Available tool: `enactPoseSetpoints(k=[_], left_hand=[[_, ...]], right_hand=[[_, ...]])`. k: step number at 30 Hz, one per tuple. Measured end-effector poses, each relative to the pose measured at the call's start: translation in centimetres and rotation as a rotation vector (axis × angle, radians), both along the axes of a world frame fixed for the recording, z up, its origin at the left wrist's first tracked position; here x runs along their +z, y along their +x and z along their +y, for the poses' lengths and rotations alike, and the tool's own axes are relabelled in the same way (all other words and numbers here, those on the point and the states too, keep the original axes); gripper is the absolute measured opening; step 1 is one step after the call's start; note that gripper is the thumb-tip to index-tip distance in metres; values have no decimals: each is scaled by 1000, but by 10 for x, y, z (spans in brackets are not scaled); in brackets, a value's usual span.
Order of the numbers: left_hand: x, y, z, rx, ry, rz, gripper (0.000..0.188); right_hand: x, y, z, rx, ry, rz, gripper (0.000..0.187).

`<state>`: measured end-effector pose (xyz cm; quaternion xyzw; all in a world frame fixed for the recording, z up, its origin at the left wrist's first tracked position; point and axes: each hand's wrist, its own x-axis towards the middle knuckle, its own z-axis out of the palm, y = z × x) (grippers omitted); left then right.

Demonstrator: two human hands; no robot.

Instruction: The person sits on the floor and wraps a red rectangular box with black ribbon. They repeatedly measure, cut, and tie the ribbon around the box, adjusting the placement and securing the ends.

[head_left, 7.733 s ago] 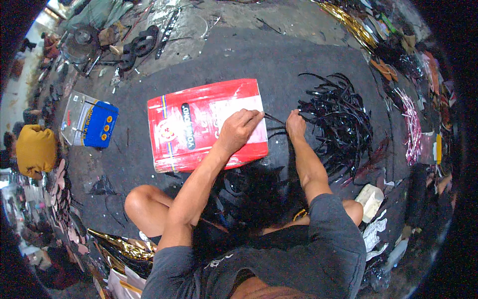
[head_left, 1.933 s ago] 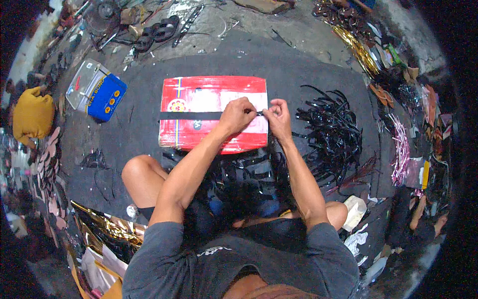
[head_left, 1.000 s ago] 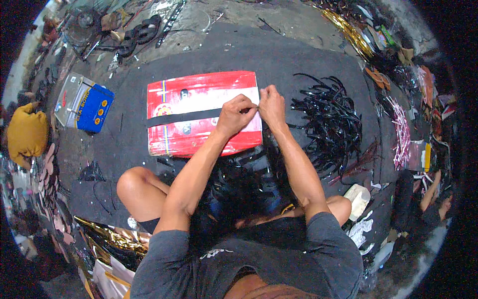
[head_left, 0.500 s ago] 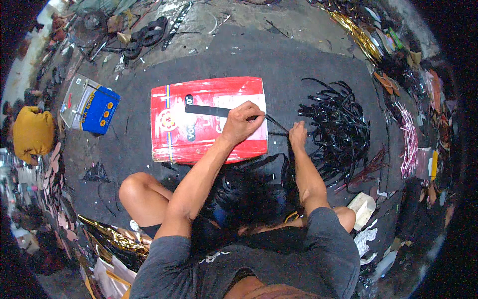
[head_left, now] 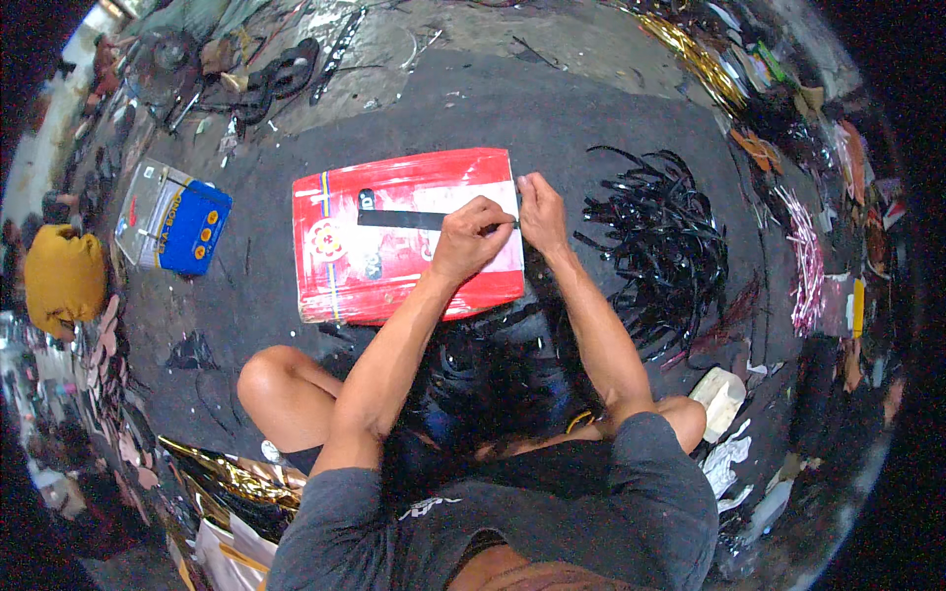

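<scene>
A flat black strip (head_left: 399,219) lies across a red plastic-wrapped box or board (head_left: 394,286) in front of me. My left hand (head_left: 469,239) rests on the right part of the red surface, its fingers pinched on the strip near that end. Close beside it, at the right edge of the red surface, is my right hand (head_left: 542,215) with its fingers closed. A short dark bit of strip shows between the hands; what the right fingers grip is hidden. To the right lies a heap of thin shiny black strips (head_left: 670,231).
At the left stand a blue-and-clear container (head_left: 192,231) and a mustard-coloured bundle (head_left: 64,276). Glossy black material (head_left: 493,369) lies by my lap. Pink strips (head_left: 808,261), gold foil (head_left: 695,64) and a pale block (head_left: 719,402) lie on the right side, with clutter along the rim.
My right hand has moved up and left, from near the strip heap to beside my left hand. The thin strip stretched between the hands no longer shows. The left hand stays about where it was.
</scene>
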<state>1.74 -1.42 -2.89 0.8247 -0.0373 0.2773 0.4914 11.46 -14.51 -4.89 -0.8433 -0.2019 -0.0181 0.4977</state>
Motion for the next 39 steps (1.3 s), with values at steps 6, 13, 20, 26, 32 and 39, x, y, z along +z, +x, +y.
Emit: enactPoseSetpoints(k=[6, 13, 20, 26, 32, 39], left_hand=[[1, -1, -3, -19, -16, -37, 7], [1, 1, -2, 5, 18, -31, 6], [0, 0, -4, -12, 13, -17, 3], [-4, -3, 7, -68, 331, -159, 21], [9, -12, 7, -128, 786, -187, 41], [7, -10, 20, -87, 621, -128, 42]], right_hand=[[-67, 21, -20, -10, 157, 111, 32], [-157, 29, -106, -113, -218, -82, 30], [-148, 17, -103, -221, -530, 188, 31], [-144, 18, -97, -224, -597, 130, 35], [-158, 13, -110, -323, -782, 167, 33], [-147, -5, -158, -399, -908, 194, 29]])
